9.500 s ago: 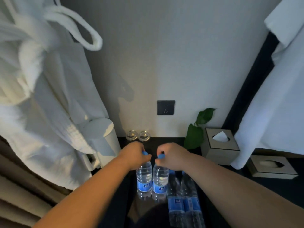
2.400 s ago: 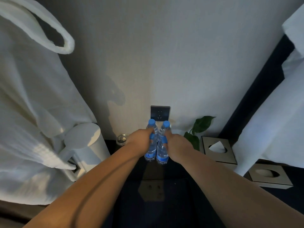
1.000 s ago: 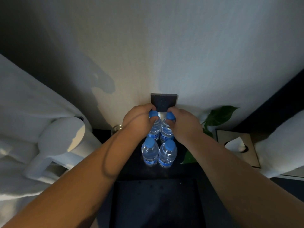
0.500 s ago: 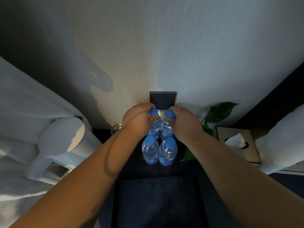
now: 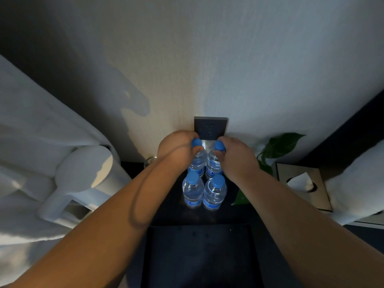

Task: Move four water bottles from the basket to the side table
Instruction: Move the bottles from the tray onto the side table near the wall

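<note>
– Bottles (image 5: 207,189), four of them: where do they stand?
– All upright on the dark side table (image 5: 166,213), packed two by two. The front left bottle (image 5: 192,192) and front right bottle (image 5: 216,194) stand free, side by side.
– And the back pair?
– The left hand (image 5: 176,151) curls round the neck of the back left bottle (image 5: 197,164); the right hand (image 5: 236,157) pinches the back right bottle (image 5: 211,164) just under its blue cap.
– Around them?
– A dark basket (image 5: 199,227) lies nearer the person. A wall socket (image 5: 210,127) sits behind the bottles, a white kettle (image 5: 87,175) to the left, green leaves (image 5: 282,144) and a tissue box (image 5: 320,183) to the right.
</note>
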Tool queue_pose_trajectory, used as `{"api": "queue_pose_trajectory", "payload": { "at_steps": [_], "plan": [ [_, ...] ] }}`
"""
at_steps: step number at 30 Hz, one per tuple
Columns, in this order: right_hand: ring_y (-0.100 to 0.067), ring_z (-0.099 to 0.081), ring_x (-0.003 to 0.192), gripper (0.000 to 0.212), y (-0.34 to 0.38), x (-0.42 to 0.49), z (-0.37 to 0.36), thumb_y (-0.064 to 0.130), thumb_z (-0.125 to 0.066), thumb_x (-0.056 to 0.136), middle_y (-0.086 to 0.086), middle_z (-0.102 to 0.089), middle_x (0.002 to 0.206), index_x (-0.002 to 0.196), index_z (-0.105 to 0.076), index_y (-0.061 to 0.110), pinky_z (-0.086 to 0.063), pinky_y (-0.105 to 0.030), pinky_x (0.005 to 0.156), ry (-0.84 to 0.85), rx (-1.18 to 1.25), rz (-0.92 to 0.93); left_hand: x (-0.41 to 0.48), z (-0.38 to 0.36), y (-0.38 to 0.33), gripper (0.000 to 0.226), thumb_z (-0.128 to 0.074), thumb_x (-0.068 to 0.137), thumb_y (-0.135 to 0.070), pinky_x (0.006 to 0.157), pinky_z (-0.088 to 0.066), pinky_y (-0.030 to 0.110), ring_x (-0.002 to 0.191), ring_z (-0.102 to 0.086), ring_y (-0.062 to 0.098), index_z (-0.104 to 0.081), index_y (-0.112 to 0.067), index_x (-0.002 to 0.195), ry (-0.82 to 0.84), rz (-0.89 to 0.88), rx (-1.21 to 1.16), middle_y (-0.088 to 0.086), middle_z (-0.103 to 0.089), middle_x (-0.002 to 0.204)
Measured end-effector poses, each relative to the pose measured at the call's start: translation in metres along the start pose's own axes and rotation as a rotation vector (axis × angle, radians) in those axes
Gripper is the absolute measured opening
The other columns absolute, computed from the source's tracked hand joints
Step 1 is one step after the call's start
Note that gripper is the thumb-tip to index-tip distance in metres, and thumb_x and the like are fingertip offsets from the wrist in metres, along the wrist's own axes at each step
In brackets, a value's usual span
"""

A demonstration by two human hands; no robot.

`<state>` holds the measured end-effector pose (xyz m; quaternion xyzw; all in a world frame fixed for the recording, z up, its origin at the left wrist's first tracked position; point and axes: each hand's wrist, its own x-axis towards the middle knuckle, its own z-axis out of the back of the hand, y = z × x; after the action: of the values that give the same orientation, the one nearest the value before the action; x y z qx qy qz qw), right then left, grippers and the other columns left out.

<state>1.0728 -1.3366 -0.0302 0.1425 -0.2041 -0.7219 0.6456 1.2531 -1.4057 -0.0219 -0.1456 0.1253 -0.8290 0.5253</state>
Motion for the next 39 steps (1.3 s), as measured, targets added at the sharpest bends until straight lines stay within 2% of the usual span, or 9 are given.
{"api": "queue_pose_trajectory", "payload": {
  "at_steps": [4, 8, 13, 15, 21, 25, 29, 35, 39],
  "plan": [
    [-0.023, -0.062, 0.099, 0.028, 0.0, 0.001, 0.001, 0.031, -0.062, 0.101, -0.005, -0.066, 0.109, 0.126, -0.06, 0.021, -0.053, -0.039, 0.086, 0.009, 0.012, -0.012, 0.002, -0.002, -0.006, 0.035, -0.067, 0.091, -0.047, 0.066, -0.044, 0.032, 0.086, -0.06, 0.023, -0.067, -0.021, 0.114, 0.0, 0.047, 0.05, 0.004, -0.067, 0.101],
    [-0.024, -0.063, 0.098, 0.027, 0.0, 0.0, 0.001, 0.03, -0.062, 0.101, -0.005, -0.067, 0.109, 0.126, -0.061, 0.019, -0.054, -0.04, 0.087, 0.014, 0.021, -0.006, 0.0, -0.005, -0.01, 0.038, -0.064, 0.092, -0.05, 0.07, -0.051, 0.035, 0.086, -0.062, 0.025, -0.064, -0.018, 0.113, -0.019, 0.067, 0.089, 0.005, -0.067, 0.101],
    [-0.023, -0.062, 0.096, 0.024, 0.0, 0.0, 0.002, 0.03, -0.063, 0.101, -0.005, -0.067, 0.107, 0.122, -0.062, 0.019, -0.054, -0.04, 0.085, 0.007, 0.023, -0.003, -0.007, -0.006, -0.011, 0.044, -0.06, 0.091, -0.06, 0.066, -0.038, 0.035, 0.078, -0.062, 0.027, -0.059, -0.018, 0.105, -0.104, 0.069, 0.136, 0.003, -0.067, 0.091],
    [-0.023, -0.063, 0.096, 0.024, 0.0, 0.0, 0.001, 0.03, -0.063, 0.101, -0.005, -0.067, 0.106, 0.121, -0.061, 0.019, -0.054, -0.04, 0.084, 0.008, 0.021, -0.002, -0.009, -0.005, -0.01, 0.046, -0.061, 0.09, -0.061, 0.068, -0.044, 0.036, 0.081, -0.062, 0.026, -0.06, -0.018, 0.106, -0.101, 0.064, 0.095, 0.002, -0.068, 0.094],
    [-0.025, -0.063, 0.099, 0.028, 0.0, 0.001, 0.001, 0.03, -0.063, 0.1, -0.008, -0.068, 0.111, 0.126, -0.061, 0.017, -0.054, -0.041, 0.087, 0.007, 0.012, 0.003, -0.019, -0.006, -0.005, 0.041, -0.065, 0.094, -0.033, 0.084, -0.053, 0.038, 0.098, -0.064, 0.025, -0.061, -0.021, 0.133, -0.08, -0.013, -0.083, 0.005, -0.067, 0.122],
    [-0.025, -0.063, 0.099, 0.029, 0.0, 0.001, 0.001, 0.03, -0.064, 0.101, -0.008, -0.068, 0.111, 0.127, -0.061, 0.017, -0.054, -0.042, 0.087, 0.011, 0.013, 0.005, -0.014, -0.004, -0.003, 0.03, -0.067, 0.093, -0.024, 0.08, -0.051, 0.036, 0.092, -0.061, 0.024, -0.065, -0.019, 0.123, -0.052, -0.02, -0.12, 0.006, -0.067, 0.111],
    [-0.025, -0.063, 0.101, 0.031, 0.001, 0.001, 0.002, 0.032, -0.062, 0.101, -0.007, -0.067, 0.112, 0.129, -0.06, 0.018, -0.054, -0.042, 0.089, 0.017, 0.011, -0.001, -0.012, -0.008, -0.006, 0.031, -0.071, 0.091, -0.031, 0.082, -0.051, 0.037, 0.095, -0.06, 0.022, -0.065, -0.017, 0.118, -0.093, 0.047, -0.137, 0.004, -0.065, 0.111],
    [-0.023, -0.062, 0.099, 0.028, 0.0, 0.001, 0.002, 0.031, -0.06, 0.102, -0.006, -0.067, 0.111, 0.127, -0.06, 0.019, -0.054, -0.04, 0.086, 0.025, 0.0, -0.007, -0.006, -0.009, -0.012, 0.035, -0.072, 0.086, -0.05, 0.071, -0.051, 0.034, 0.083, -0.059, 0.018, -0.061, -0.023, 0.105, -0.089, 0.177, -0.076, -0.003, -0.064, 0.097],
    [-0.023, -0.062, 0.102, 0.031, 0.0, 0.001, 0.001, 0.031, -0.061, 0.102, -0.006, -0.067, 0.114, 0.131, -0.06, 0.019, -0.054, -0.042, 0.089, 0.022, 0.007, -0.009, -0.013, -0.008, -0.011, 0.031, -0.072, 0.086, -0.044, 0.075, -0.054, 0.036, 0.086, -0.061, 0.017, -0.064, -0.025, 0.108, -0.09, 0.146, -0.162, -0.005, -0.067, 0.103]
  ]
}}
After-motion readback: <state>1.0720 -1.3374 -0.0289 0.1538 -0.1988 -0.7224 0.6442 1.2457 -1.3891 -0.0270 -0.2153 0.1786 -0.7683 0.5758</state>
